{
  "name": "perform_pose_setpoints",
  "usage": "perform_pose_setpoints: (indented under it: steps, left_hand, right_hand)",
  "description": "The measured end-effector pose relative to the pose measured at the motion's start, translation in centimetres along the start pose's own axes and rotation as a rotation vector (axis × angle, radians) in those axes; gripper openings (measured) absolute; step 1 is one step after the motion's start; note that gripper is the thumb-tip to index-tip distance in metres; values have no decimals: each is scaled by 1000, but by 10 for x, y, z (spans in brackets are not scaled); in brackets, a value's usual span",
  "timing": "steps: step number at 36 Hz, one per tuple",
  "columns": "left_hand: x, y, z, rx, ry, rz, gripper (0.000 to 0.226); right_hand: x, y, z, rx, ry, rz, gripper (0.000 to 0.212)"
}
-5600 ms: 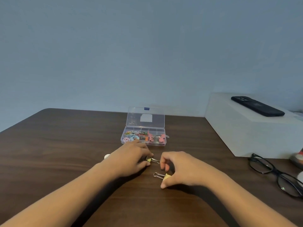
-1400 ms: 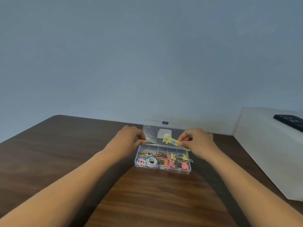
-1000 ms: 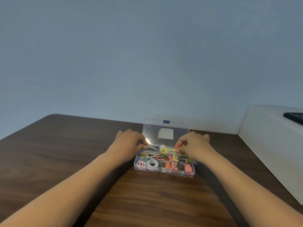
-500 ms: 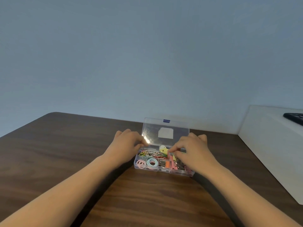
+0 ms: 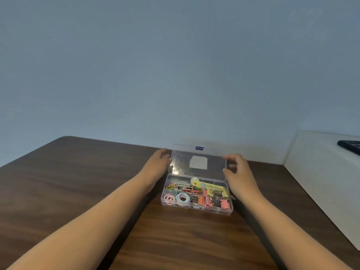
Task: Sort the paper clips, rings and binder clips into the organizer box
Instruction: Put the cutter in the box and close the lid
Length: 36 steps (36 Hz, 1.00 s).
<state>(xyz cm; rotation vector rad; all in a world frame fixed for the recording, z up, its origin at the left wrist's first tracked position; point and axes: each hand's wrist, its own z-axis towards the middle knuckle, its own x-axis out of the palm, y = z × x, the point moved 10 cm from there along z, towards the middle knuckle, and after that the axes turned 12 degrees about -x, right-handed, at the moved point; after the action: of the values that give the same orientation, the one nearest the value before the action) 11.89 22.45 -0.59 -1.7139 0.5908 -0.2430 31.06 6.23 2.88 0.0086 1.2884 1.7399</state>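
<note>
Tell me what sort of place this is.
Probably a desk in a home or office: a dark wooden table, a clear organizer box holding paper clips, and a dark device on a white box.

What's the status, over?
Left hand and right hand hold lid edges. Box open, clips and rings inside. Nothing blocks lid.

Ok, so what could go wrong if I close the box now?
The long yellow piece seems to lie slanted across a divider, so the lid may jam on it. With your left hand and right hand only on the lid, the organizer box could slide or tip, mixing the paper clips.
</note>
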Motion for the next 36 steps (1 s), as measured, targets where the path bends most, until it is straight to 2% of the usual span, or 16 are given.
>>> perform_pose_setpoints:
  steps: [5,8,11,15,20,24,29,33,36]
  left_hand:
    - [6,-10,-1,-3,20,-73,43]
    - [4,-25,-13,83,-8,-18,41]
    - [1,-41,-30,196,-26,23,35]
    - [0,-62,-58,340,-19,111,33]
    - [6,-64,-88,453,-20,380,40]
    - [6,-53,-105,512,-31,504,42]
    - [6,-32,-117,503,-27,601,40]
    - [13,-14,-124,498,-44,795,36]
    - [19,-5,-129,519,-33,873,36]
  right_hand:
    - [10,-16,-6,237,18,326,52]
    - [6,-14,-4,214,-11,304,63]
    - [-2,2,1,114,-37,247,68]
    - [-10,30,2,-74,-29,-28,56]
    - [-3,76,-17,-352,34,-386,40]
    - [11,99,-41,-502,105,-526,34]
    - [22,102,-70,-562,175,-581,29]
    - [24,92,-86,-528,207,-567,20]
    - [28,85,-95,-510,248,-556,21]
